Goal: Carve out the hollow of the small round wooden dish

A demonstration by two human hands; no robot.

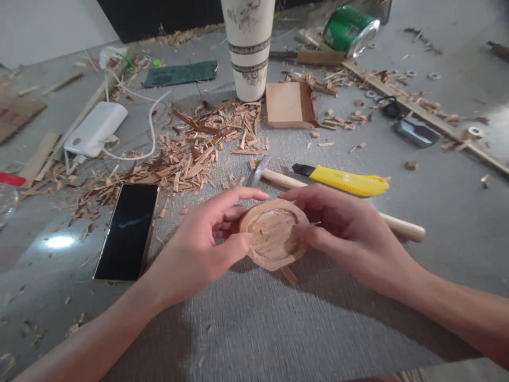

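Between my two hands is a small carved wooden dish (274,239), roughly octagonal outside with a round hollow cut into its face. My left hand (210,233) grips its left edge with the thumb on the rim. On the opposite edge, my right hand (342,228) holds it with thumb and fingers. Just behind the dish lies a hammer (282,179), its wooden handle passing partly hidden behind my right hand. A yellow utility knife (345,179) rests beyond the hammer. One wood sliver (289,276) shows below the dish.
A heap of wood shavings (191,154) spreads behind my left hand. A phone (127,231) and a white power bank (96,129) with cable lie left. Farther back are a tall paper cup (250,53), a square wood block (290,103), a green can (350,32) and a sharpener (415,132).
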